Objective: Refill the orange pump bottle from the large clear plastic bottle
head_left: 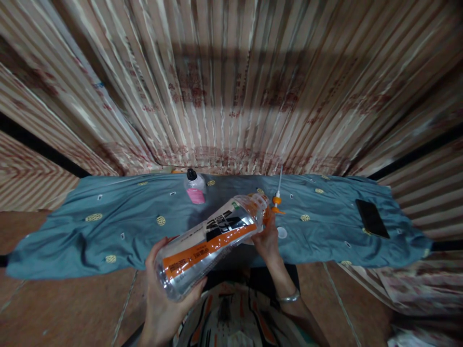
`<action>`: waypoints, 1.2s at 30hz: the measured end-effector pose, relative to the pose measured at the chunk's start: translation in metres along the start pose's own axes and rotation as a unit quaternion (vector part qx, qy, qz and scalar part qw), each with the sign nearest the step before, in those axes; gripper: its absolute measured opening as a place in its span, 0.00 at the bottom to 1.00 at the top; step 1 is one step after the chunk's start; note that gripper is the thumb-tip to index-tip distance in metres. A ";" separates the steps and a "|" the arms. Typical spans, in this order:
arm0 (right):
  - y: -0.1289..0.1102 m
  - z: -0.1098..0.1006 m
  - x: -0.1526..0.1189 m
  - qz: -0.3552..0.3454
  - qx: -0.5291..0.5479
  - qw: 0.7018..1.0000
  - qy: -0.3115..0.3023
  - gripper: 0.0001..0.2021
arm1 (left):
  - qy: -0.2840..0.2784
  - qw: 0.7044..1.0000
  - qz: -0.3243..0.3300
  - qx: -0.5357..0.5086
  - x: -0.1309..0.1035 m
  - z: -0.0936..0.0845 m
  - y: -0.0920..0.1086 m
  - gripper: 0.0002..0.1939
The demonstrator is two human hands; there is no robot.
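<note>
My left hand (170, 299) is wrapped round the base of a large clear plastic bottle (213, 243) with a white and orange label. The bottle is tilted, its neck pointing right and away from me. At its neck my right hand (267, 238) is closed round an orange see-through container (266, 212), mostly hidden by the bottle and fingers. Just beyond that hand lies an orange pump head (277, 200) with a long pale tube. A small white disc (282, 233) lies beside my right wrist.
A small bottle (195, 187) with a black cap and pink label stands at the back of the table, covered by a blue-green cloth (137, 241). A black phone (372, 219) lies at the right. Striped curtains (224, 96) hang close behind and at the sides.
</note>
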State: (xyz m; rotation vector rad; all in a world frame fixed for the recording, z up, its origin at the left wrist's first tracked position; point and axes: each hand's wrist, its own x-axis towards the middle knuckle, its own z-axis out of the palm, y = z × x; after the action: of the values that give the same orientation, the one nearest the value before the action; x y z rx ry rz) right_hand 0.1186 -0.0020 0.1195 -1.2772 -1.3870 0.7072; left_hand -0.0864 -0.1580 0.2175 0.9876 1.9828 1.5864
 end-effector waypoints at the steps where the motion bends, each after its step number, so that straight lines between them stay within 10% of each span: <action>1: 0.001 0.000 0.000 -0.003 -0.001 1.000 -0.002 0.39 | 0.001 1.000 0.001 0.000 0.000 0.000 0.000 0.45; 36: -0.006 0.001 0.001 -0.013 0.023 1.000 -0.009 0.38 | 0.006 1.000 0.012 0.025 -0.002 -0.003 0.001 0.44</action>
State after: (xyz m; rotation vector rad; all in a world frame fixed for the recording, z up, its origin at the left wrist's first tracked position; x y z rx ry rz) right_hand 0.1161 -0.0025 0.1254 -1.2172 -1.3926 0.7306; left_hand -0.0866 -0.1614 0.2193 1.0259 2.0345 1.5668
